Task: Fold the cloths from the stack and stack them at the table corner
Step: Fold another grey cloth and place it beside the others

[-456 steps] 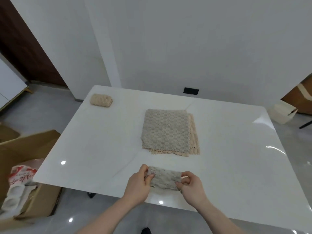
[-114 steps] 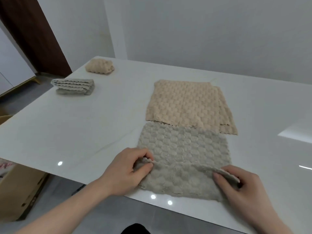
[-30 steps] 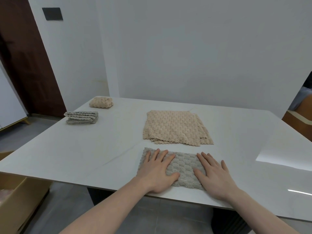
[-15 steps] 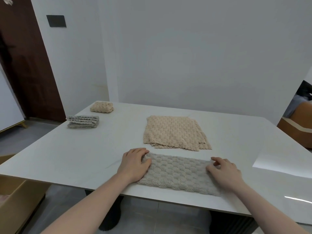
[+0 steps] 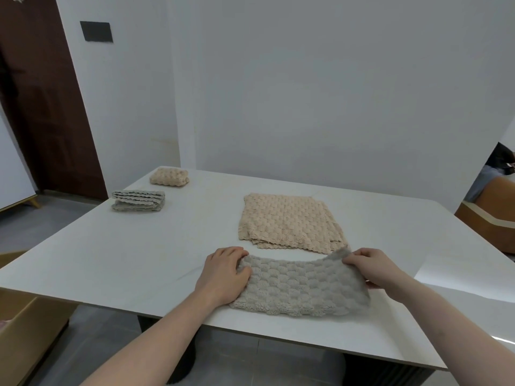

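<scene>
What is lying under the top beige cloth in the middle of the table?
Under the top beige cloth, edges of more beige cloths stick out. Their number is hidden.

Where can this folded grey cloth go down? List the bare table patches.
Bare table between the folded grey cloth and the left hand; bare also right of the beige stack. Crowded: the far-left corner, with the folded beige cloth, and around the right hand.

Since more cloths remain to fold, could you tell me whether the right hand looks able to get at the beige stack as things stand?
Probably yes: the beige stack lies open just beyond the right hand, nothing between, though it holds the grey cloth.
</scene>
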